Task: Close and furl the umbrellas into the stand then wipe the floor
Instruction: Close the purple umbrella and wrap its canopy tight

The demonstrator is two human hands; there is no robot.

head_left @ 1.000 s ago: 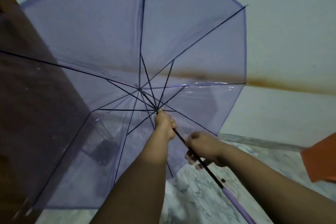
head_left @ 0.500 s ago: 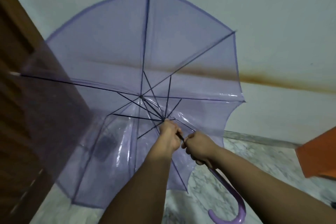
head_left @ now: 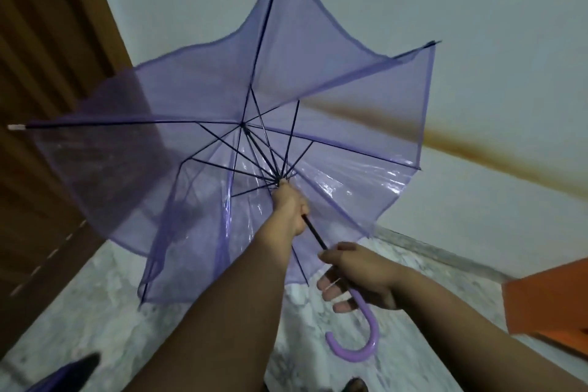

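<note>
Left hand [head_left: 291, 205] fingers grip the umbrella [head_left: 286, 89] shaft at the ribs; right hand [head_left: 359, 277] fingers clasp its handle

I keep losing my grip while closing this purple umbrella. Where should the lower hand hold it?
On the straight purple handle just above the hook, coming from the right as the right hand does. The hook's curve stops slipping; the thin black shaft offers less purchase.

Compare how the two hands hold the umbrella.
The left hand sits high on the black shaft, fisted just under the ribs' hub; the right hand sits low, where the shaft meets the purple hook handle. The left hand's fingers are wrapped tight; the right hand's look looser, partly spread. Both grip the same umbrella, its canopy half collapsed.
</note>
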